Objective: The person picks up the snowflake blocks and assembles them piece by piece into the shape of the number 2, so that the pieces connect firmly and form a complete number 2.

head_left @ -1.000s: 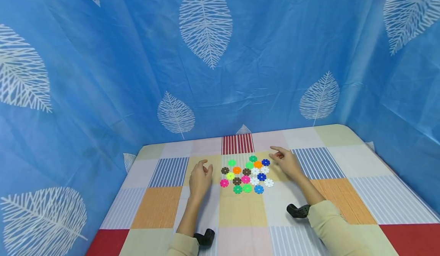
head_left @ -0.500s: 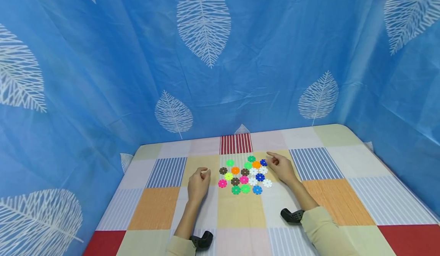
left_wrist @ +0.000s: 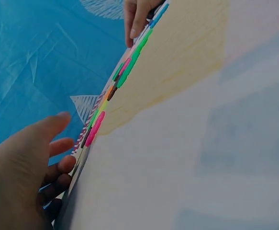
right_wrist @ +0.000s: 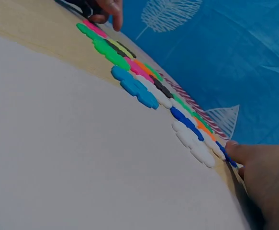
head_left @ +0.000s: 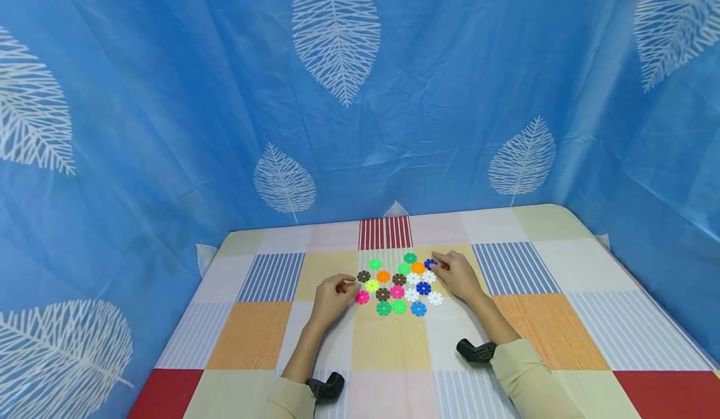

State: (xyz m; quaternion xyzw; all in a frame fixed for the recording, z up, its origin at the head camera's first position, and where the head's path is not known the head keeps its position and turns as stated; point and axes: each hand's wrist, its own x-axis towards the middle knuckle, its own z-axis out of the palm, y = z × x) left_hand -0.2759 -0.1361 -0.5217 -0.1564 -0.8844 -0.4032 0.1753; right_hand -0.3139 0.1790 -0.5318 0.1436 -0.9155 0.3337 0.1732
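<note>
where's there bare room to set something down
Bare patches: the near part of the yellow square, in front of the coloured discs; the left orange square, outside the left forearm; the right orange square, outside the right forearm. Crowded: among the close-set discs, between the left hand and the right hand.

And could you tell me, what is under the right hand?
The right hand partly covers a dark blue disc; part of it shows. The patchwork tablecloth shows around the hand. What lies directly beneath the palm is covered and cannot be seen.
</note>
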